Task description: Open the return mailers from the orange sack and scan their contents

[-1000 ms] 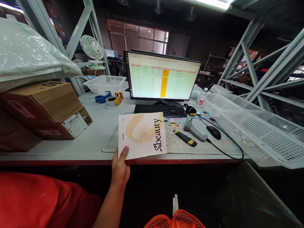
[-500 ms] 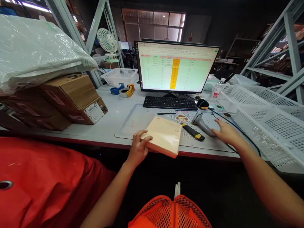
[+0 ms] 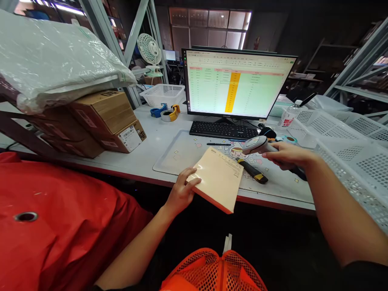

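Observation:
My left hand grips the left side of a cream-coloured box with small print along its far edge. The box is tilted over the front edge of the desk. My right hand is closed round the handle of a grey barcode scanner, raised above the desk with its head pointing left, toward the box. Just right of the box lies a black and yellow utility knife on the printed desk mat. A black pen rests on the mat beyond the box.
A monitor and keyboard stand at the back. Cardboard boxes under a plastic-wrapped bundle occupy the left. White plastic baskets and a bottle are at the right; tape dispensers sit behind the mat.
My right hand has taken hold of the barcode scanner and lifted it off the mat. The box in my left hand has turned slightly, and the head view has shifted a little left.

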Available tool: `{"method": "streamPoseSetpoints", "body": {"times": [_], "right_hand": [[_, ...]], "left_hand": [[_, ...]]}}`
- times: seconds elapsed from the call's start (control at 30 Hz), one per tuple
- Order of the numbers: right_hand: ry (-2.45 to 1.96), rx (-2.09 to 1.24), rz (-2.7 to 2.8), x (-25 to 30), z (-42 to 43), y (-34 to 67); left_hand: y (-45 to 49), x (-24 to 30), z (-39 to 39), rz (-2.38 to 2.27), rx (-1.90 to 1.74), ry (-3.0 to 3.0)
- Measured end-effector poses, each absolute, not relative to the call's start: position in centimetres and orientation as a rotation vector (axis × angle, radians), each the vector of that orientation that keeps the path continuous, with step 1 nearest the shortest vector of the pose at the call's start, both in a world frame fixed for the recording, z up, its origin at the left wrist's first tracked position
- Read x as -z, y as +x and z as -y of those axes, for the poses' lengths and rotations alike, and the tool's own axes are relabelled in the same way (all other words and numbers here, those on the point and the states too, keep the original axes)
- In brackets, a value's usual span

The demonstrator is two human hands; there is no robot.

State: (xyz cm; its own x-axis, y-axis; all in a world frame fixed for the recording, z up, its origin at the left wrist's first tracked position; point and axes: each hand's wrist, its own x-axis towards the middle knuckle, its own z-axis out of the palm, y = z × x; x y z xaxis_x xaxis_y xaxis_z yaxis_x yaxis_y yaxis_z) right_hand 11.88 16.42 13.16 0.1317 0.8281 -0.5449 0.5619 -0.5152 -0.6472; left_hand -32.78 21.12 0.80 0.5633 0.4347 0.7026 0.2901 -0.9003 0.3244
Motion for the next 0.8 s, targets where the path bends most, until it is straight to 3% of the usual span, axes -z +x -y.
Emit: {"method": "streamPoseSetpoints", "body": {"times": [0.1, 0.23, 0.33, 0.53, 0.67, 0.8], "right_hand": [[-1.891, -1.551, 1.421, -17.4, -17.4, 9.8], [-1.924, -1.564, 1.505, -19.3, -18.8, 6.9], [-2.054, -1.321, 1.504, -17.1, -19.3, 7.5], [-2.609, -0.359, 1.567, -7.7, -18.4, 11.7], [-2.766, -0.328, 1.45, -4.3, -17.1, 12.3], [-2.749, -0.166, 1.42, -5.3, -18.0, 11.7]], "left_hand": [[-32.1, -1.3, -21.0, -0.585, -1.242, 2.645], [-31.9, -2.1, -21.0, -0.556, -1.227, 2.613], [-32.5, -2.7, -21.3, -0.526, -1.258, 2.519], [-33.1, -2.6, -22.9, -0.773, -1.513, 2.167], [-31.3, -2.6, -26.0, -1.001, -1.617, 1.654], [-29.7, -2.7, -29.0, -1.102, -1.228, 1.519]]}}
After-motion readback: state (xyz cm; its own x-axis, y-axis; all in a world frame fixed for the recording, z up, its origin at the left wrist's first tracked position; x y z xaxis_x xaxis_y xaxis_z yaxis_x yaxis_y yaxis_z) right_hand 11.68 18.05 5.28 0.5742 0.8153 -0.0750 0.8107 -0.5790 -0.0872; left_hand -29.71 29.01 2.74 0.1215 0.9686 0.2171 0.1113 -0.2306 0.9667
